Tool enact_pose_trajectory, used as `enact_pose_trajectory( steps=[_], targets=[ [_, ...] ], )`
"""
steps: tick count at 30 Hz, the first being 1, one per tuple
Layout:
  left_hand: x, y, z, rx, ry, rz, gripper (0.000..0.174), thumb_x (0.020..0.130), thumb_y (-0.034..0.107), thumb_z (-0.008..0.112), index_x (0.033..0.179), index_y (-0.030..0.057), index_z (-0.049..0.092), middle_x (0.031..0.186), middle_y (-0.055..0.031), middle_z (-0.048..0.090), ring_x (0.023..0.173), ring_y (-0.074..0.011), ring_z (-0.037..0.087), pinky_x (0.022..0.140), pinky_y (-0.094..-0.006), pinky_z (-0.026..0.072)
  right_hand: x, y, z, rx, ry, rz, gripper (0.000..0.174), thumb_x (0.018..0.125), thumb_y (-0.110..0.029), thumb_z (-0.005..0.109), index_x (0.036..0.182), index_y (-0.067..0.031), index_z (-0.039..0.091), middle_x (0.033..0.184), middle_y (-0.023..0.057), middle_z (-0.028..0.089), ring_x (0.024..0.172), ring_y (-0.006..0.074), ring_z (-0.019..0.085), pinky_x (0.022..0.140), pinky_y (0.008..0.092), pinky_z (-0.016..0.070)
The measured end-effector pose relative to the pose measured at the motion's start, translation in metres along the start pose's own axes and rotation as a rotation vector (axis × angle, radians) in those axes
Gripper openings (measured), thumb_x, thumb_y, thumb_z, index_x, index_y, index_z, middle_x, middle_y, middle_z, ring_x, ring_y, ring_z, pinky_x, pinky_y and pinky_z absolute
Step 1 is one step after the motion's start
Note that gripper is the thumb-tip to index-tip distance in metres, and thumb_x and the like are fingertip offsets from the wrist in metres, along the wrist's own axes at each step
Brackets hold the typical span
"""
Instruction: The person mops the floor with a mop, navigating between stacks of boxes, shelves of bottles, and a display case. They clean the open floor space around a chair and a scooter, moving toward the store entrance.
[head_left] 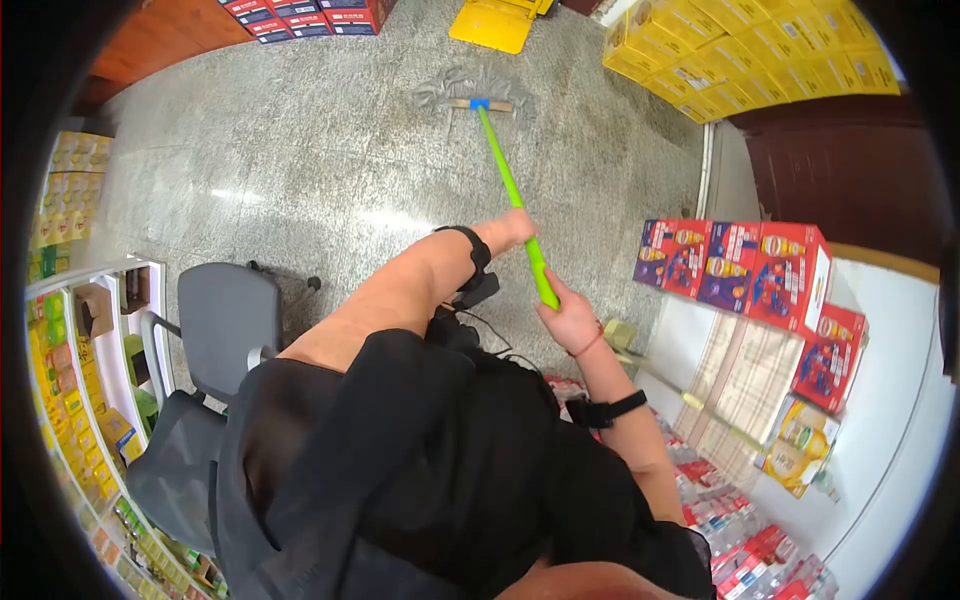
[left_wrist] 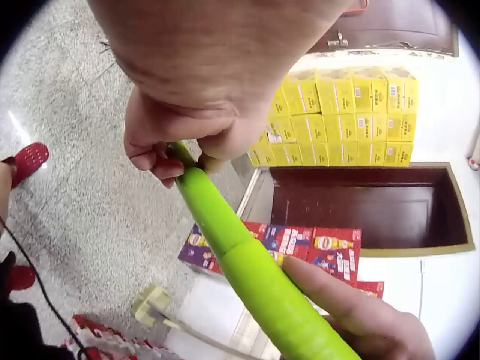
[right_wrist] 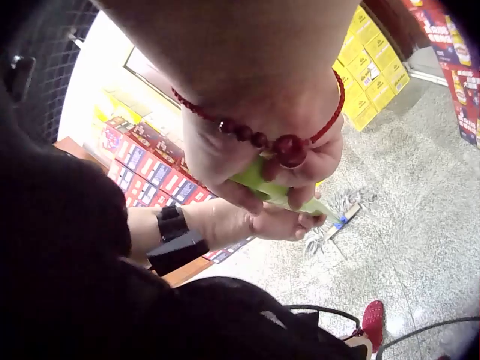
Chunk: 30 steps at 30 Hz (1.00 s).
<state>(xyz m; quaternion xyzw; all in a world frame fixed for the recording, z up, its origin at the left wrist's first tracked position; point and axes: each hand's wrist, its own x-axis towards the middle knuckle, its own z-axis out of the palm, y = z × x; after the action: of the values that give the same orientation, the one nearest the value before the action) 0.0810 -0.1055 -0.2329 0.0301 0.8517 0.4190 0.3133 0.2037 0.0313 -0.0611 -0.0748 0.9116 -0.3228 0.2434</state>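
Note:
A mop with a bright green handle (head_left: pixel 508 178) reaches away from the body across the floor. Its grey strands (head_left: pixel 480 84) spread flat on the floor around a blue clamp and crossbar at the far end. My left hand (head_left: pixel 515 228) grips the handle partway down; in the left wrist view its fingers (left_wrist: pixel 155 154) curl round the green shaft. Nearer the body, my right hand (head_left: pixel 572 318) holds the handle close to its top end. In the right wrist view the right fingers (right_wrist: pixel 300 180) wrap the shaft below a red beaded bracelet.
Yellow cartons (head_left: pixel 750 60) are stacked at the far right, red drink boxes (head_left: pixel 735 268) at the right. A grey office chair (head_left: pixel 232 325) and stocked shelves (head_left: pixel 70 390) stand left. A yellow object (head_left: pixel 493 25) lies beyond the mop head. Bottle packs (head_left: pixel 740 530) sit at lower right.

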Motion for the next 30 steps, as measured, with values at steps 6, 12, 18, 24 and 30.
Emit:
enact_pose_trajectory(
  steps=[6,12,18,24,30],
  targets=[
    [0.105,-0.006,-0.131,-0.084,0.193,-0.107,0.034,0.078,0.031,0.05,0.079,-0.0005,0.063,0.081,-0.021,0.061,0.078,-0.0353,0.059,0.071,-0.0407,0.0463,0.177,-0.042,-0.024,-0.124,0.111,-0.026,0.051,0.074,-0.022,0.056,0.122,-0.0083,0.046,0.084,0.0233,0.059,0.078,0.0375,0.058,0.069,0.0411,0.0458],
    [0.157,0.007,-0.203,-0.255,0.201,-0.232,0.035,0.074,0.029,0.057,0.086,-0.0037,0.062,0.088,-0.0229,0.061,0.084,-0.0352,0.059,0.072,-0.0385,0.0466,0.268,-0.069,-0.061,-0.161,0.045,0.024,0.052,0.074,-0.022,0.057,0.122,-0.0069,0.045,0.085,0.0231,0.059,0.079,0.0364,0.058,0.072,0.0396,0.0456],
    [0.169,0.001,-0.216,-0.44,0.211,-0.271,0.036,0.074,0.03,0.057,0.084,-0.0043,0.062,0.086,-0.0233,0.061,0.083,-0.0341,0.059,0.074,-0.0385,0.0463,0.282,-0.074,-0.073,-0.033,0.008,-0.064,0.055,0.073,-0.025,0.059,0.123,-0.0068,0.045,0.08,0.0228,0.059,0.077,0.0354,0.059,0.07,0.0388,0.0455],
    [0.125,-0.019,-0.158,-0.238,0.129,-0.202,0.035,0.071,0.027,0.062,0.082,-0.0072,0.059,0.073,-0.017,0.06,0.053,-0.0271,0.056,0.05,-0.0371,0.0454,0.214,-0.045,-0.03,-0.146,-0.111,0.015,0.06,0.073,-0.023,0.059,0.127,-0.0067,0.039,0.078,0.0234,0.059,0.075,0.0369,0.058,0.068,0.0398,0.0463],
    [0.053,-0.002,-0.081,-0.077,-0.079,-0.051,0.035,0.07,0.028,0.064,0.071,-0.0061,0.059,0.059,-0.0156,0.056,0.047,-0.024,0.055,0.042,-0.035,0.0428,0.099,0.0,-0.013,-0.147,-0.091,-0.127,0.061,0.074,-0.025,0.057,0.127,-0.005,0.036,0.072,0.0237,0.058,0.067,0.0391,0.057,0.063,0.0461,0.0462]
  ],
)
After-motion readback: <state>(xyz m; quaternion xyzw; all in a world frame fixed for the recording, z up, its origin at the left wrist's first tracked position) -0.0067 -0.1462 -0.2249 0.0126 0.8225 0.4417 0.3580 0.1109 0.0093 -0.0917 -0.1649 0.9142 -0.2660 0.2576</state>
